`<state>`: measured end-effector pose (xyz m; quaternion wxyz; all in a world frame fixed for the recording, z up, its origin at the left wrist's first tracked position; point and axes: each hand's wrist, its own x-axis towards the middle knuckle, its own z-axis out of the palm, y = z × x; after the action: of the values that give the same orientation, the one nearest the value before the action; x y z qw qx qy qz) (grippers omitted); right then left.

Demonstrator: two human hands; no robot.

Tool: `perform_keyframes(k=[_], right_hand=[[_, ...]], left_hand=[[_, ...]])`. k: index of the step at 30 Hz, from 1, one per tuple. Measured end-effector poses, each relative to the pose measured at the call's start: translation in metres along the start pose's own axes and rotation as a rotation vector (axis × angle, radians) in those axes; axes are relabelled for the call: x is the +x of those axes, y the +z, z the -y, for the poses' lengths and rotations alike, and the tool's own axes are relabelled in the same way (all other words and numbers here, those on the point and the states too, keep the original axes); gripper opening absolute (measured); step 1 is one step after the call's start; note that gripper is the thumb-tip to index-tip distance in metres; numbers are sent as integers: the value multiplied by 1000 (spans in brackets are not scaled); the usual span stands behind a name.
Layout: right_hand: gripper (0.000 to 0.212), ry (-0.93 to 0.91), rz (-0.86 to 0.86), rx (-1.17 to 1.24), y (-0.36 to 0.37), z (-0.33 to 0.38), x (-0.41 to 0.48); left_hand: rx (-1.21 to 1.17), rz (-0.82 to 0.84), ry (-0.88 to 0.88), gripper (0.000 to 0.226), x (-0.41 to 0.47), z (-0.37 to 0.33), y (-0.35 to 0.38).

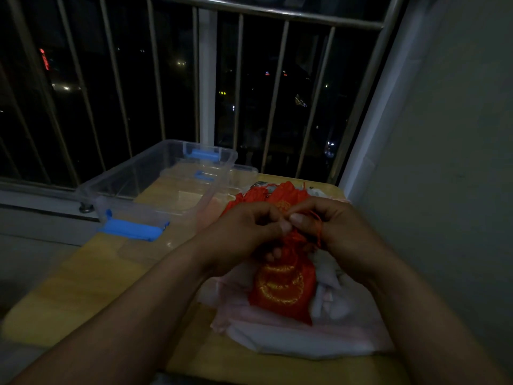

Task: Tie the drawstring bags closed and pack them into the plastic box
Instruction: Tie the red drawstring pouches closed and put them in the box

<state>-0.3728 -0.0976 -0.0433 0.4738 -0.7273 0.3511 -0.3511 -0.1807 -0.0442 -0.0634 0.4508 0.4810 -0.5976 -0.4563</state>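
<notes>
A red drawstring bag (281,290) with gold embroidery hangs upright above the table, its gathered neck between my hands. My left hand (244,232) pinches the neck and cord from the left. From the right, my right hand (330,226) pinches the thin red drawstring (319,232), which loops over its fingers. Behind my hands lies a pile of more red bags (255,194). The clear plastic box (155,179) with blue latches stands open at the back left of the table, with nothing visible inside.
A crumpled white and pale pink plastic sheet or bag (291,337) lies under the held bag. The small yellow table (83,284) has a blue latch (130,229) of the box near its left edge. A railed window stands behind, a wall at right.
</notes>
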Motion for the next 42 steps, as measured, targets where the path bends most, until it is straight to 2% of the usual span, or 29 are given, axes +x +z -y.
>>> perform_keyframes(k=[5, 14, 18, 21, 23, 25, 27, 29, 32, 36, 39, 42], right_hand=[[9, 37, -1, 80, -2, -3, 1], [12, 133, -79, 144, -8, -8, 4], [14, 143, -136, 207, -3, -6, 5], [15, 140, -143, 252, -3, -2, 6], [18, 119, -112, 253, -3, 1, 5], [24, 107, -38, 164, -3, 1, 3], [20, 133, 56, 71, 0, 0, 0], [15, 175, 78, 24, 4, -4, 2], [13, 208, -8, 32, 9, -2, 11], [13, 141, -152, 127, 17, 27, 35], [11, 59, -192, 166, 35, 59, 57], [7, 10, -146, 270, 61, 84, 78]], left_hand=[[-126, 38, -3, 12, 1, 2, 2], [4, 22, 4, 17, -4, 5, 0], [-81, 10, -21, 28, -5, 5, 6], [71, -2, 43, 13, -6, 3, 9], [107, -80, 59, 16, -4, 5, 9], [43, -162, 61, 19, -3, 3, 10], [-38, -232, 51, 18, -3, 2, 10], [-93, -322, 30, 19, -1, 3, 10], [-231, -421, -13, 33, 2, 8, 12], [-643, -517, -186, 46, 4, 9, 18], [-657, -509, -202, 42, 6, 12, 19], [-649, -500, -207, 37, 9, 13, 18]])
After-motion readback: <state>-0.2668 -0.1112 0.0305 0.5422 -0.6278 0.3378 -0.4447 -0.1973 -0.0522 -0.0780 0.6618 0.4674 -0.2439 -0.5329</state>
